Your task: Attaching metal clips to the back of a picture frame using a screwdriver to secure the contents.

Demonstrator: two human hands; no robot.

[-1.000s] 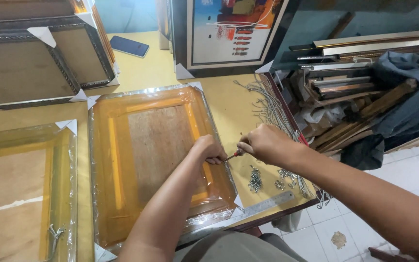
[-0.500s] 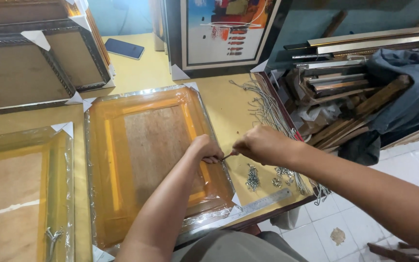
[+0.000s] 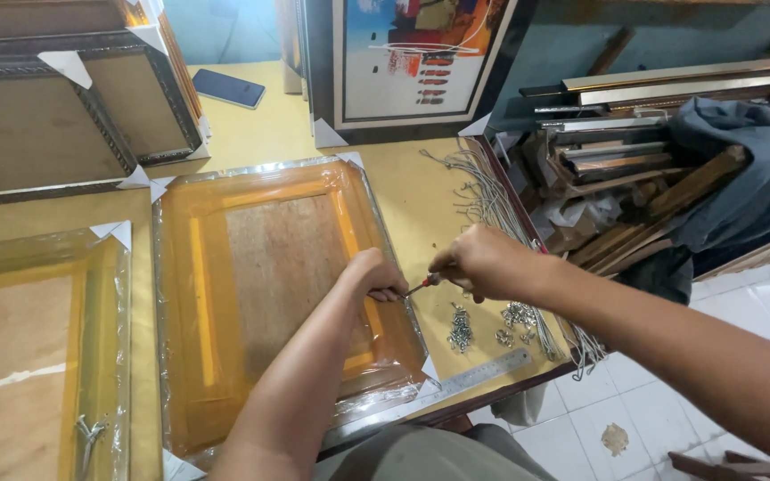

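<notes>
Fingers of our right hand [image 3: 483,264] are curled tight around a small red-handled screwdriver [image 3: 422,285], its tip aimed at the right rail of the plastic-wrapped picture frame [image 3: 269,294] lying face down on the yellow table [image 3: 260,138]. Our left hand [image 3: 374,274] rests on that same rail, fingers bent together and pressing at the spot where the tip meets the wood; whether they pinch a small fitting there we cannot tell, since the hand covers it.

We judge the work to be at the stage of fixing hanging hardware to the frame's back. The right rail is being worked now; the left rail shows no fitting that we can make out through the wrap, so that side looks undone. Just right of the frame lie little heaps of metal screws and hangers [image 3: 461,330], and farther up a bundle of pale hanging cords [image 3: 483,196], none of them strung on this frame yet. A steel ruler [image 3: 479,374] lies along the table edge near the frame's lower corner.

To the left, a second wrapped frame [image 3: 37,356] already carries a cord at its lower part. More frames [image 3: 55,116] are stacked at the back, with a dark phone [image 3: 228,88] beside them.
</notes>
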